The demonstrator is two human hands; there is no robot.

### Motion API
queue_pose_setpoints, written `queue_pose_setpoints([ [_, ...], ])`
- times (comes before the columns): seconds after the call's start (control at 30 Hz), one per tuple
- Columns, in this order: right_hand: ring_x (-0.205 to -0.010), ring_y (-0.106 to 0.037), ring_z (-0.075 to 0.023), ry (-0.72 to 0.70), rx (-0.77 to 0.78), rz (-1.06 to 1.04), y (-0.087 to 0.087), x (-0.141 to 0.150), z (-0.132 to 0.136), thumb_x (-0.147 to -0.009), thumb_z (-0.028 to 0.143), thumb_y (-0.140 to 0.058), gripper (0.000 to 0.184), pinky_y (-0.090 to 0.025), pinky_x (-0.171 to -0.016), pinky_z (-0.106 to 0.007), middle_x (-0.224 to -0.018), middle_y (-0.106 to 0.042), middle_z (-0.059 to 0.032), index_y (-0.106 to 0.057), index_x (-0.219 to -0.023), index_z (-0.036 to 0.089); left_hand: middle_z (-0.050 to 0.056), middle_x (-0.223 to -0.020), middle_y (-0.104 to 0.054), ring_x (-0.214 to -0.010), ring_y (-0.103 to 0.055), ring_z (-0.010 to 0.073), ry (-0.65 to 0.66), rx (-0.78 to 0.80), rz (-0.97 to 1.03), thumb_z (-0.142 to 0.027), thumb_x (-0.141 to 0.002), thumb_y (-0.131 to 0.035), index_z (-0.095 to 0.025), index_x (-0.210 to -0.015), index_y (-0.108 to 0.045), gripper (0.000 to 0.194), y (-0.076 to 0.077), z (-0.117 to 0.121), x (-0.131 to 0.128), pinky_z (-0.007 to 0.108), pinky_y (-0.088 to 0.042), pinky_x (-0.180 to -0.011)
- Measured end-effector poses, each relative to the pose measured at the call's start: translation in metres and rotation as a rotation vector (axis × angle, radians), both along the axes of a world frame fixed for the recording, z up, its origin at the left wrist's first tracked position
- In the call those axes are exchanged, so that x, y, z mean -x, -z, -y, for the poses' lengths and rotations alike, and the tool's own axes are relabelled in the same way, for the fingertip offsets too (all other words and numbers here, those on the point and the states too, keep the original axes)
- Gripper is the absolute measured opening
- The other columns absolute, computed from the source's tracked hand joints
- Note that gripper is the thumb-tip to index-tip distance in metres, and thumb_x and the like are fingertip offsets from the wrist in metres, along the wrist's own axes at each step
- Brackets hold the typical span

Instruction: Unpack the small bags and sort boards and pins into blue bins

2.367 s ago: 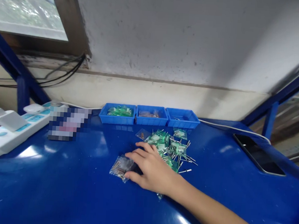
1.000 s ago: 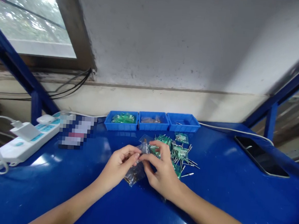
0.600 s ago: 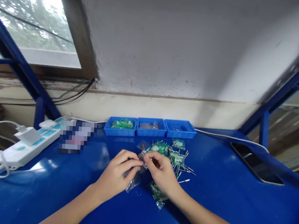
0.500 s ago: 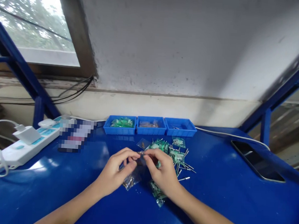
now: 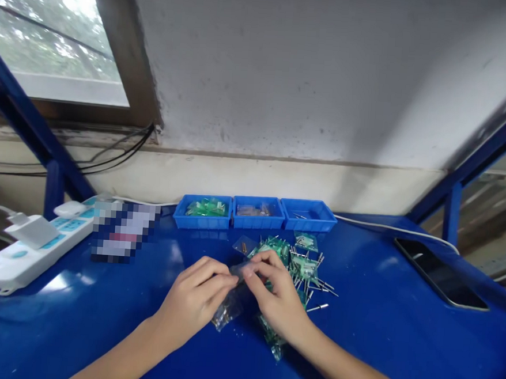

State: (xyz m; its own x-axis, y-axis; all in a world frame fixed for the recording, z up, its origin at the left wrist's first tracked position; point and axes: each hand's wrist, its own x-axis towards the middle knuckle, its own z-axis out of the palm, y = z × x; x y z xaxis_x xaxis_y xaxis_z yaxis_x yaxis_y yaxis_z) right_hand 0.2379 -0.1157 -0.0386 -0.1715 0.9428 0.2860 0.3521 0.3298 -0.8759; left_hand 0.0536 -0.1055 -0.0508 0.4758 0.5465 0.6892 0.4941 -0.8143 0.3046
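Note:
My left hand (image 5: 200, 292) is closed, with thumb and fingertips pinched at the lower left edge of a small clear plastic bag (image 5: 239, 269). My right hand (image 5: 278, 292) pinches the same bag from its other side. What the bag contains is too blurred to tell. Just under my fingers lies a clear bag of small brass-coloured parts (image 5: 227, 313), partly covered. Behind the hands is a similar small bag with brass-coloured pieces (image 5: 244, 246). A pile of green-tinted bags with slim metal rods (image 5: 305, 267) spreads behind and beneath my right hand.
Three blue trays stand along the wall: one with green bags (image 5: 180, 218), one with clear bags (image 5: 257, 223), one with a few thin rods (image 5: 309, 224). A white power strip (image 5: 23, 260) and a pixelated object (image 5: 124, 232) lie left. A black phone (image 5: 442, 274) lies right.
The clear bag between my hands has tilted, and more of it shows. My left fingers have drawn closer together on its edge. The view has shifted slightly.

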Motion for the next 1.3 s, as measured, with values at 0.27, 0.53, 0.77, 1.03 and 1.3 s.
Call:
queue_pose_setpoints([
  [0.27,-0.067,-0.059,-0.0175,0.238,-0.192,-0.013,-0.015,-0.022,-0.017,-0.087,0.028,-0.052,0.020,-0.045,-0.063,-0.032,-0.075,-0.067,-0.0042,-0.069,-0.083,0.019,0.009,-0.113,-0.058,-0.103,-0.054,0.0251,-0.091,0.251,-0.364,-0.037,-0.085,-0.057,-0.026,-0.121,-0.054,0.038,-0.010,-0.006,0.010,0.038,-0.048,-0.081],
  [0.53,-0.072,-0.058,-0.0158,0.769,-0.793,0.051,-0.062,-0.079,-0.070,-0.087,0.026,-0.054,0.020,-0.047,-0.068,-0.032,-0.084,-0.064,-0.0062,-0.068,-0.100,0.020,0.001,-0.084,-0.060,-0.079,-0.056,0.0198,-0.081,0.456,-0.411,-0.029,-0.081,-0.060,-0.022,-0.078,-0.054,0.010,-0.008,-0.018,0.034,0.028,-0.042,-0.066],
  [0.77,-0.093,-0.054,-0.0258,0.258,-0.324,0.471,-0.020,-0.034,-0.068,-0.085,0.036,-0.055,0.027,-0.040,-0.086,-0.045,-0.088,-0.065,-0.0092,-0.067,-0.101,0.018,-0.003,-0.076,-0.052,-0.050,-0.043,0.0086,-0.233,0.468,-0.103,-0.026,-0.088,-0.051,-0.021,-0.078,-0.046,0.013,-0.008,-0.018,0.023,0.022,-0.037,-0.049],
  [1.03,-0.061,-0.055,-0.0128,-0.186,0.385,-0.274,-0.009,0.015,0.000,-0.086,0.044,-0.052,0.027,-0.043,-0.062,-0.027,-0.062,-0.058,0.0014,-0.064,-0.086,0.020,0.005,-0.098,-0.049,-0.088,-0.052,0.0175,-0.119,-0.058,0.003,-0.010,-0.084,-0.057,-0.021,-0.082,-0.059,0.011,-0.006,-0.001,0.010,0.031,-0.047,-0.076],
  [1.3,-0.064,-0.054,-0.0106,-0.101,0.561,-0.567,-0.005,0.017,-0.001,-0.069,0.027,-0.070,0.031,-0.043,-0.065,-0.025,-0.067,-0.057,0.0029,-0.061,-0.097,0.017,0.004,-0.089,-0.044,-0.081,-0.043,0.0170,-0.098,-0.109,-0.052,-0.007,-0.082,-0.058,-0.025,-0.084,-0.067,0.020,-0.010,0.003,0.009,0.028,-0.044,-0.067],
])
